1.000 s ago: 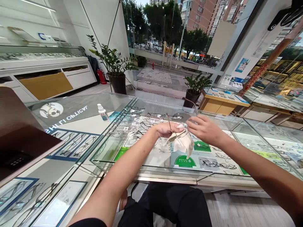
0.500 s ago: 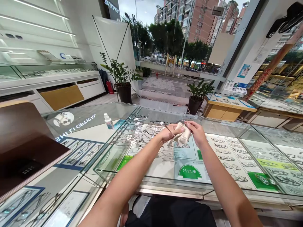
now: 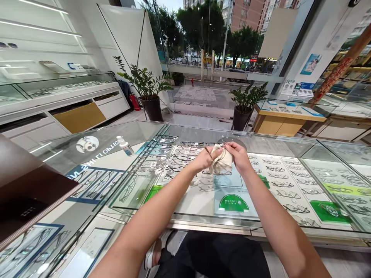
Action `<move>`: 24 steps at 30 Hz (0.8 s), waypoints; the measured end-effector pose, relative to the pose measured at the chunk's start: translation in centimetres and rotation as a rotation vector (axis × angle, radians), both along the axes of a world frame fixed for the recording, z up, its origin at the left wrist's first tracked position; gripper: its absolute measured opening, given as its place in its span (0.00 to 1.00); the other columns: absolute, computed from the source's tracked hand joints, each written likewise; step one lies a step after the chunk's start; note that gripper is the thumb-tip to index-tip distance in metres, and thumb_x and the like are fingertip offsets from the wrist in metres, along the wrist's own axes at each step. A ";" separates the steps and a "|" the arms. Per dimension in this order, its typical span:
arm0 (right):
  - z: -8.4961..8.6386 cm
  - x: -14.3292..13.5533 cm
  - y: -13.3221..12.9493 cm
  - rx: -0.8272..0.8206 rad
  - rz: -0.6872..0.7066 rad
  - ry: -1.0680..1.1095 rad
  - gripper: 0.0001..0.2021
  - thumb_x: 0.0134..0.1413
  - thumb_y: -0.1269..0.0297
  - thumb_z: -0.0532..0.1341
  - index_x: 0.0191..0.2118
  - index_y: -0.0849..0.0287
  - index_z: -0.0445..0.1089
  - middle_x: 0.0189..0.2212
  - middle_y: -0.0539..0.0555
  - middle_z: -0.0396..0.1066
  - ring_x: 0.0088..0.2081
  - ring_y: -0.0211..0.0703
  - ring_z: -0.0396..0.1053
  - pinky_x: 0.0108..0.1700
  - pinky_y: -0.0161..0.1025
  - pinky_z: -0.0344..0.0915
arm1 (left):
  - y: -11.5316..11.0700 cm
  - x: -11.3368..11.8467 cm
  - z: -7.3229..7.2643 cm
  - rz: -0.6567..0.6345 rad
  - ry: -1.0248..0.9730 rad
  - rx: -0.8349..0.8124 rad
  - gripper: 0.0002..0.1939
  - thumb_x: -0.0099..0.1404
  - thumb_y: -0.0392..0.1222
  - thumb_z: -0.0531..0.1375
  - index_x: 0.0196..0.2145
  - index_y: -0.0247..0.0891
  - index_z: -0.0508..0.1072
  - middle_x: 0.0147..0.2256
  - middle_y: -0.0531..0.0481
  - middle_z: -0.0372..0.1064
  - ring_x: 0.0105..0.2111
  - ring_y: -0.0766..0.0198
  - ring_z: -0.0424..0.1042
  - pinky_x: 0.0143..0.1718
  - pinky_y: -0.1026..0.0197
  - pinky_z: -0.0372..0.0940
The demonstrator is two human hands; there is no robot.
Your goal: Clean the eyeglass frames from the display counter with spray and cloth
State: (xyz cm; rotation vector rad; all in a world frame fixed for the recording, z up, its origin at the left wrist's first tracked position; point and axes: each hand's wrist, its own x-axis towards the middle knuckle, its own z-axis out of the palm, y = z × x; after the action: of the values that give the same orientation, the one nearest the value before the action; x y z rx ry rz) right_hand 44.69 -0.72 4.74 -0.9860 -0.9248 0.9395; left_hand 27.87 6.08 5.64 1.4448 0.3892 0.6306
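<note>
My left hand (image 3: 205, 159) is closed around a cream cleaning cloth (image 3: 222, 162), which hangs in folds between my two hands above the glass counter. A thin dark temple of a pair of eyeglasses (image 3: 208, 153) sticks out by my left fingers. My right hand (image 3: 239, 155) pinches the eyeglasses at the cloth's upper right edge. Cloth and fingers hide most of the frame and its lenses.
Beneath my hands, the glass display counter (image 3: 188, 218) holds rows of eyeglasses. A white spray bottle (image 3: 125, 146) stands on the glass to the left. A dark brown panel (image 3: 34, 193) is at near left. Two potted plants (image 3: 152, 108) (image 3: 242, 116) stand beyond the counter.
The view has tipped downward a little. Both hands stay together at the cloth and eyeglasses; the cloth's folds have shifted slightly and my fingers have moved a little.
</note>
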 end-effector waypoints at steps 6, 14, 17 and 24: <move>-0.1 -0.4 0.1 -0.003 -0.004 -0.015 0.18 0.43 0.47 0.78 0.33 0.54 0.78 0.36 0.51 0.79 0.39 0.44 0.71 0.45 0.40 0.67 | 0.3 0.1 -0.5 -0.053 -0.015 -0.107 0.31 0.50 0.57 0.79 0.41 0.32 0.76 0.32 0.50 0.74 0.29 0.66 0.71 0.34 0.64 0.64; 0.1 -0.7 0.0 -0.005 0.000 -0.100 0.21 0.46 0.42 0.75 0.34 0.54 0.77 0.36 0.53 0.77 0.38 0.45 0.69 0.43 0.41 0.67 | 0.1 0.9 -1.3 0.096 -0.025 -0.093 0.32 0.53 0.67 0.74 0.33 0.32 0.76 0.28 0.50 0.72 0.27 0.66 0.69 0.32 0.63 0.63; 0.2 -0.3 0.1 0.006 -0.012 -0.080 0.21 0.45 0.42 0.76 0.33 0.54 0.76 0.37 0.52 0.77 0.39 0.45 0.69 0.44 0.41 0.67 | 0.4 0.3 -1.1 -0.023 0.031 -0.114 0.31 0.55 0.64 0.75 0.38 0.31 0.78 0.31 0.49 0.74 0.29 0.67 0.69 0.33 0.64 0.62; 0.8 1.2 -0.1 0.010 -0.096 -0.073 0.19 0.46 0.44 0.74 0.33 0.55 0.76 0.35 0.50 0.73 0.33 0.39 0.62 0.38 0.39 0.60 | 1.2 -0.3 -0.2 0.065 -0.017 -0.242 0.34 0.50 0.65 0.77 0.39 0.31 0.80 0.31 0.49 0.75 0.30 0.67 0.69 0.34 0.66 0.62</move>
State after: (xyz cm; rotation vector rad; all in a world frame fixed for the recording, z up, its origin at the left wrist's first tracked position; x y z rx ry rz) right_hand 45.91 -0.83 5.55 -1.0526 -0.9336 0.8225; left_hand 27.58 7.27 5.49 1.1989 0.4837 0.6252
